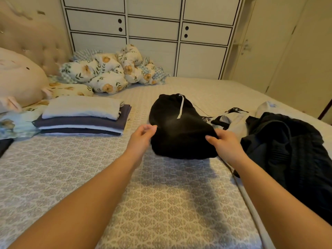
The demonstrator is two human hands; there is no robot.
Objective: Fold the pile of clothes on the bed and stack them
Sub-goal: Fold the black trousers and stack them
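We see a black garment mid-bed, soft matte knit, bunched into a rounded hump with a white flat drawstring trailing over its far part. The left hand pinches its left near edge, fingers curled; the right hand grips the right near edge, fingertips dug into the cloth. The near hem is lifted off the bed and throws a shadow on the cover, a quilted pale fabric with grey medallion print. Far left sits a folded stack: flat rectangles, white on top, then navy and white layers. On the right lies an unfolded heap: a dark ribbed garment cut off by the frame edge, with a black-and-white printed piece half buried behind it, kind unclear. A crumpled floral duvet, puffy, lies far left by a tufted headboard. A rounded beige cushion is cut off at left. White panelled wardrobe behind
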